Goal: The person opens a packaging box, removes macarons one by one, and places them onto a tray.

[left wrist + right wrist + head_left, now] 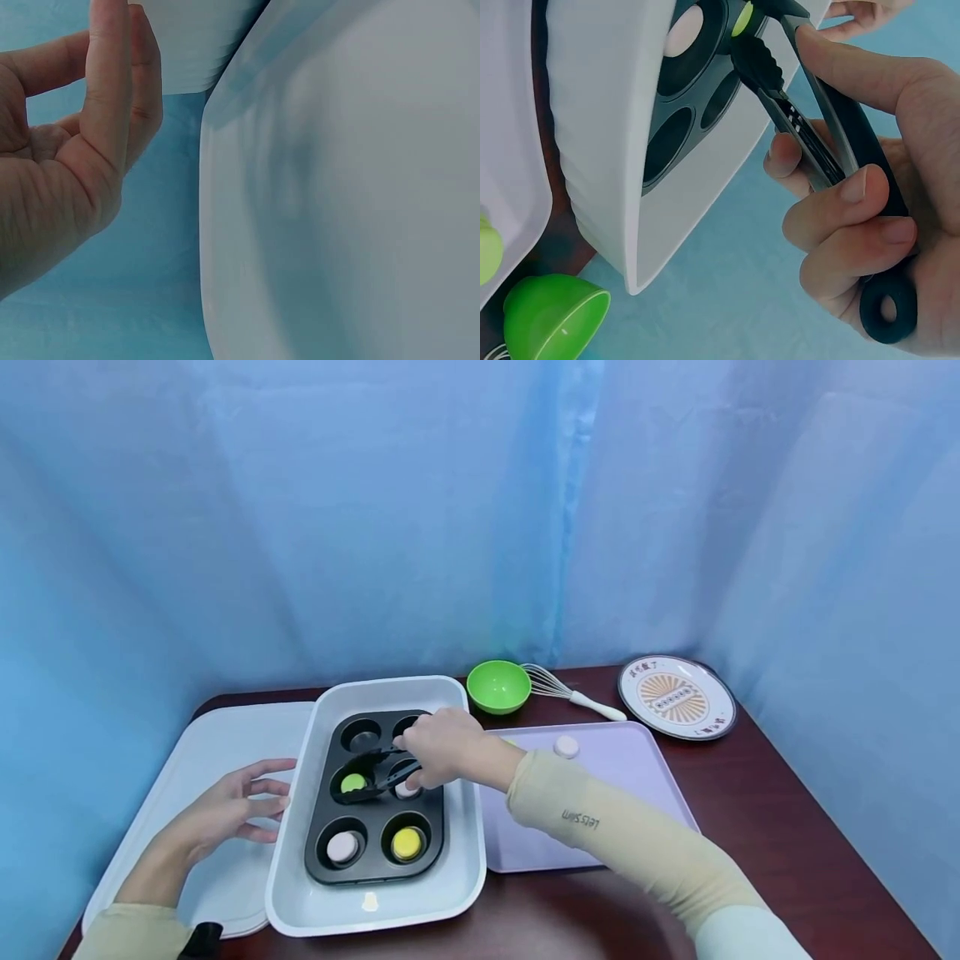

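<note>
My right hand [444, 747] grips black tongs [840, 112] by the handles, over a dark muffin tin [375, 872]. The tongs' two tips stand on either side of a small green round piece [352, 782] in the middle-left cup. A pale pink piece [342, 847] and a yellow piece [407, 843] sit in the nearest two cups. Another pale pink piece [406, 790], partly covered by the tongs, lies in the middle-right cup. My left hand [225, 810] holds nothing, its fingertips right at the left wall of the white tub [375, 924] around the tin.
Right of the tub lies a lilac tray [577, 810], with a pale piece [566, 746] and a green one partly behind my arm. Behind it are a green bowl [498, 687], a whisk [597, 706] and a patterned plate [677, 697]. A white board-like tray [247, 727] lies left.
</note>
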The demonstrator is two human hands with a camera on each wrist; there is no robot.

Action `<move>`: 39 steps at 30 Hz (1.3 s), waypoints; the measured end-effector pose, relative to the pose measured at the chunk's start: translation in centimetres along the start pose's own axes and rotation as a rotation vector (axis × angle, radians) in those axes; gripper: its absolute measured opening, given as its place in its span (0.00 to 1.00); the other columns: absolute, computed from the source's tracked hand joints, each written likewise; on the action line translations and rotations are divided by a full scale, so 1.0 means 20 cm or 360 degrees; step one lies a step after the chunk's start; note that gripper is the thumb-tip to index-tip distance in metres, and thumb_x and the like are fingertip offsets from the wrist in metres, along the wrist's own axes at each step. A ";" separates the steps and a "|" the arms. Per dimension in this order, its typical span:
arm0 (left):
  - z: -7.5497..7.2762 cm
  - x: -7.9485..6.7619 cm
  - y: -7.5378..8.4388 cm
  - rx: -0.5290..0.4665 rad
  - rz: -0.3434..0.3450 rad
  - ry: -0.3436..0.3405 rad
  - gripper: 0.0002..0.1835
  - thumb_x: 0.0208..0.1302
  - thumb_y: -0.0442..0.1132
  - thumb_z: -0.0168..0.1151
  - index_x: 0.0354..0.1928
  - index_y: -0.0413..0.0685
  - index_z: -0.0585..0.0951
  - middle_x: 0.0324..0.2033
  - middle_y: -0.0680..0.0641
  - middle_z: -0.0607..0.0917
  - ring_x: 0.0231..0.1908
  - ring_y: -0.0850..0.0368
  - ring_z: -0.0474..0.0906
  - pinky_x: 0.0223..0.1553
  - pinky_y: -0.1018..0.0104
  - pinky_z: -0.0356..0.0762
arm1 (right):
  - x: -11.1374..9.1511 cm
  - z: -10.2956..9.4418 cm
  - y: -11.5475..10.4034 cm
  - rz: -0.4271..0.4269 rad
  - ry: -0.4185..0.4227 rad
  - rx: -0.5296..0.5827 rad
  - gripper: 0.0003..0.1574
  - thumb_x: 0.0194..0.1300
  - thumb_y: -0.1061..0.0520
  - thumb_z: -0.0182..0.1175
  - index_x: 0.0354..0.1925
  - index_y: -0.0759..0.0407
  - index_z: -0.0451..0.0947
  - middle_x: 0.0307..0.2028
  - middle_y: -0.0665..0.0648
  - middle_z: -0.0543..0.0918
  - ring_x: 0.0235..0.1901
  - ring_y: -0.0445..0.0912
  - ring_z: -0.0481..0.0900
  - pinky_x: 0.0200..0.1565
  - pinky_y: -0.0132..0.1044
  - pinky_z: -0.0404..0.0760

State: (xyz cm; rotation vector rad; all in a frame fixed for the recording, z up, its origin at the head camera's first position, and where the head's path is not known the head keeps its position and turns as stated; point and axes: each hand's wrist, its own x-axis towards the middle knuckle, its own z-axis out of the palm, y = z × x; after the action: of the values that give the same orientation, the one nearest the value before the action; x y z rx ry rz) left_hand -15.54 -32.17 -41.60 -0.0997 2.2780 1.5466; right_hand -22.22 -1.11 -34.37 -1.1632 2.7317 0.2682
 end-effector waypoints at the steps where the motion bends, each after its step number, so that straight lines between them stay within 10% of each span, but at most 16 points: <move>1: -0.01 -0.01 -0.01 -0.0001 -0.0003 0.0006 0.39 0.67 0.36 0.65 0.76 0.41 0.59 0.56 0.33 0.76 0.45 0.46 0.84 0.40 0.48 0.87 | 0.01 0.00 0.00 -0.0015 0.0000 0.0012 0.42 0.62 0.28 0.65 0.68 0.43 0.76 0.56 0.46 0.84 0.41 0.43 0.83 0.34 0.37 0.81; 15: -0.01 0.04 0.00 0.0012 0.0045 0.0016 0.37 0.66 0.35 0.66 0.75 0.43 0.62 0.55 0.33 0.77 0.44 0.47 0.85 0.40 0.48 0.87 | 0.03 0.01 0.05 -0.0073 -0.0010 0.0077 0.40 0.63 0.35 0.68 0.68 0.46 0.75 0.57 0.47 0.84 0.25 0.41 0.77 0.28 0.35 0.77; 22: -0.02 0.04 -0.04 0.0003 0.0040 0.0027 0.38 0.66 0.36 0.66 0.75 0.44 0.62 0.55 0.34 0.77 0.45 0.47 0.85 0.40 0.49 0.87 | 0.04 0.03 0.04 -0.0121 0.0036 0.0045 0.38 0.64 0.34 0.67 0.68 0.45 0.77 0.41 0.49 0.89 0.17 0.42 0.69 0.19 0.33 0.66; 39: -0.03 0.03 -0.02 -0.0053 0.0024 0.0020 0.34 0.68 0.33 0.62 0.74 0.44 0.64 0.54 0.35 0.77 0.44 0.46 0.84 0.41 0.49 0.87 | 0.03 0.02 0.09 -0.0176 0.0046 0.0109 0.39 0.65 0.31 0.63 0.69 0.44 0.75 0.55 0.47 0.85 0.26 0.42 0.79 0.24 0.36 0.75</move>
State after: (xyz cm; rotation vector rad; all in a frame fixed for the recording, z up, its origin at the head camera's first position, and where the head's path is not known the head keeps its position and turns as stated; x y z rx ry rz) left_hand -16.15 -32.84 -42.00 -0.1016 2.2681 1.5962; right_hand -23.86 -0.11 -34.74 -1.3034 2.6663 0.1437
